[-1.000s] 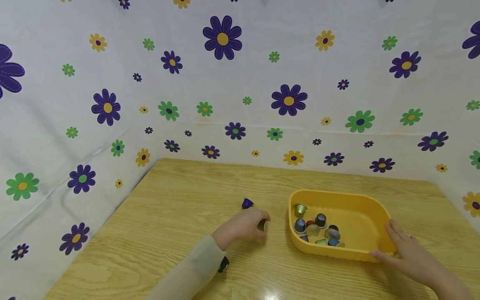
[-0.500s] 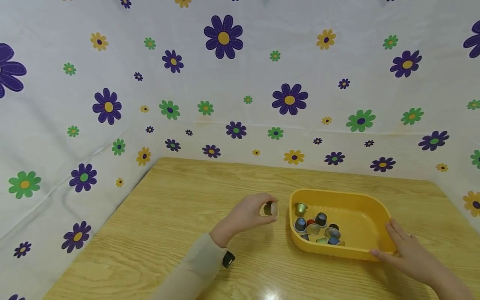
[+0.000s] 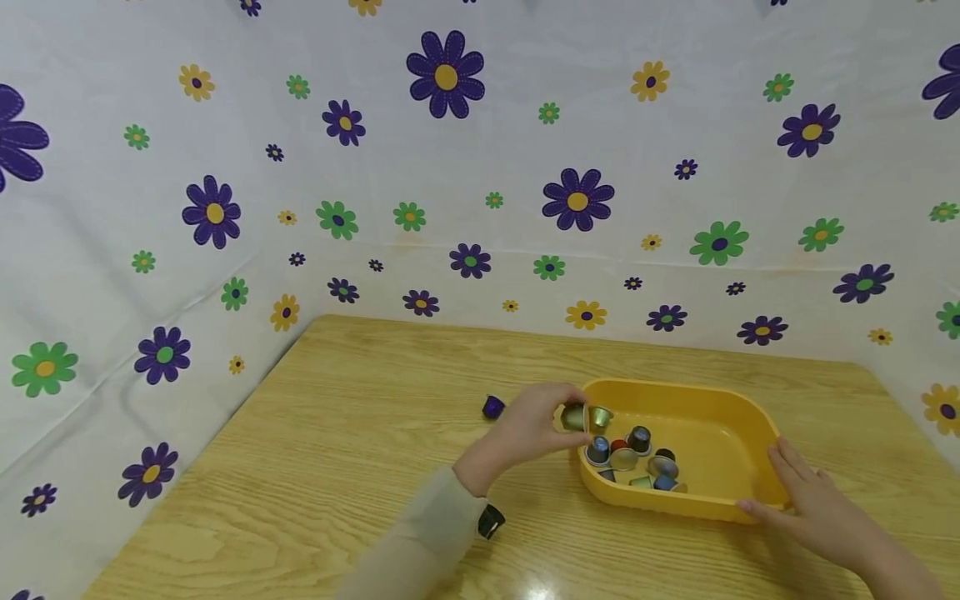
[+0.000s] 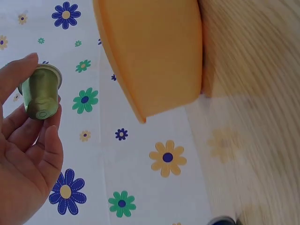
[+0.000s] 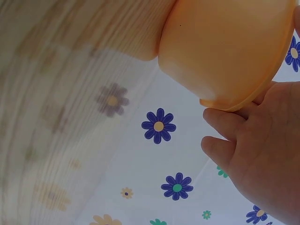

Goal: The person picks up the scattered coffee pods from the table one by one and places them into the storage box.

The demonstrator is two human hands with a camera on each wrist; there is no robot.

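Observation:
My left hand pinches a green coffee capsule between thumb and fingers, at the left rim of a yellow plastic bin. In the left wrist view that green capsule is close up, with the bin wall to its right. Several capsules of mixed colours lie in the left part of the bin, including a light green one and a blue one. My right hand rests on the bin's near right corner, fingers extended at the rim and thumb on the front edge.
On the wooden table, a dark blue capsule lies behind the left wrist. A black capsule lies near the left sleeve. White flowered cloth hangs behind and at both sides of the table.
My left hand has carried the green capsule rightward, from over the table to the bin's left rim. The dark blue capsule shows again behind it. My right hand stays at the bin's corner.

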